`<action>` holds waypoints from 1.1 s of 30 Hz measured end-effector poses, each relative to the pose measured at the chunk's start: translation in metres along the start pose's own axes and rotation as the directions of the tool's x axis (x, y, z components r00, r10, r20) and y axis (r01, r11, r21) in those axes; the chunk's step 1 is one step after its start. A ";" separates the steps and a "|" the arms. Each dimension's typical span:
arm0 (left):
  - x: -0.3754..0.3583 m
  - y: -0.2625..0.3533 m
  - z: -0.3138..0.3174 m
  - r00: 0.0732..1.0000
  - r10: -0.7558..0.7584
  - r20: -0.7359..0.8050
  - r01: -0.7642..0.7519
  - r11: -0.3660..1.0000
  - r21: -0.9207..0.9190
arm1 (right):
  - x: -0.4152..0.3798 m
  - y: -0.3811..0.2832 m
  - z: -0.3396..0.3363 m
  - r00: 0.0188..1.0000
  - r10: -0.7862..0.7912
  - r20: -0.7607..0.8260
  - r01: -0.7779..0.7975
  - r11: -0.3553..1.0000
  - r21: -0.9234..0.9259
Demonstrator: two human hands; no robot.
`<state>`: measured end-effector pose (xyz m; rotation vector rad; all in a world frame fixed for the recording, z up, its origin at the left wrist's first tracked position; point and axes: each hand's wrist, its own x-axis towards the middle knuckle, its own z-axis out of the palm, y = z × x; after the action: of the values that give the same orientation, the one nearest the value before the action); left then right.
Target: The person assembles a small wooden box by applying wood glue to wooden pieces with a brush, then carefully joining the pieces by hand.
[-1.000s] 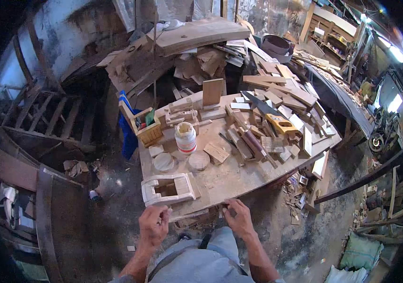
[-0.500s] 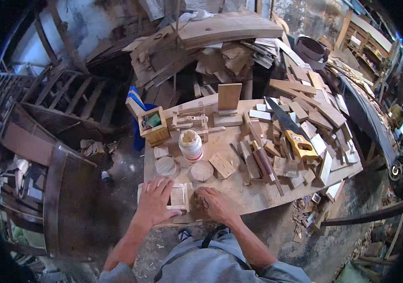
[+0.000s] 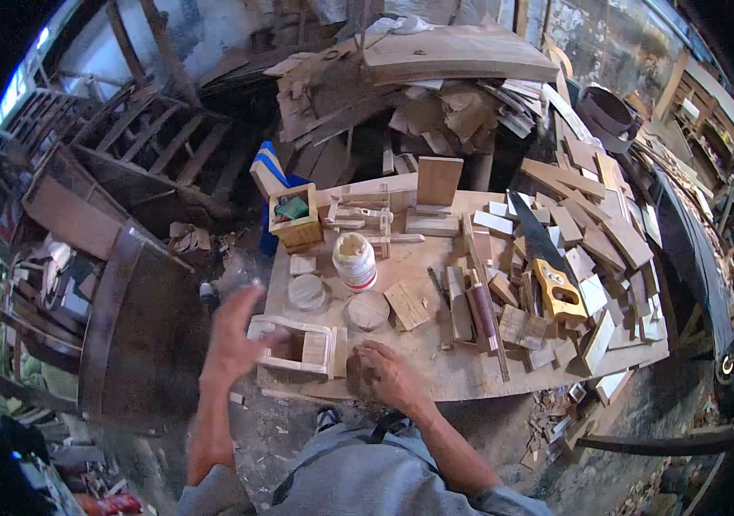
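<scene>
My left hand point(image 3: 234, 340) is raised at the left end of a small wooden box frame point(image 3: 331, 351), blurred by motion, its fingers stretched out and thumb apart, with nothing in it. The frame lies near the table's front left edge and has a dark opening in its middle. Just right of it, my right hand point(image 3: 387, 376) rests low over the tabletop with curled fingers; what they hold, if anything, is hidden. Beyond the hands stand an open white jar point(image 3: 355, 262) and two round wooden discs, the nearer disc point(image 3: 368, 310) beside a square wood block point(image 3: 406, 305).
A handsaw point(image 3: 547, 258) with a yellow handle lies on a heap of wood offcuts point(image 3: 590, 232) at the right. A wooden box point(image 3: 296, 225) with green stuff inside stands at the back left. An upright board point(image 3: 439, 181) is at the table's back.
My left hand has lifted off the box frame and moved left, uncovering it. My right hand stays by the frame's right end. The whole view has shifted slightly.
</scene>
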<state>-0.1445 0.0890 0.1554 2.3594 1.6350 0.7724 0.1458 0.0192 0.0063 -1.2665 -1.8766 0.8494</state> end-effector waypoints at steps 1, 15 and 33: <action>-0.010 -0.019 -0.006 0.986 -0.036 -0.162 0.031 0.999 -0.031 | -0.002 0.005 0.001 0.999 -0.035 -0.028 0.035 0.999 -0.016; -0.182 -0.104 0.067 0.603 -0.798 -0.006 0.621 0.474 -0.625 | -0.041 0.027 -0.027 0.988 0.007 -0.157 -0.001 0.999 0.035; -0.083 -0.217 0.084 0.753 -0.298 0.587 0.648 0.181 -0.740 | -0.068 -0.028 0.069 0.629 0.265 -0.731 -0.422 0.906 -0.035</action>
<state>-0.3032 0.1099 -0.0326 0.9379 1.1339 0.7869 0.0929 -0.0624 -0.0202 -1.8042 -1.1061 0.2423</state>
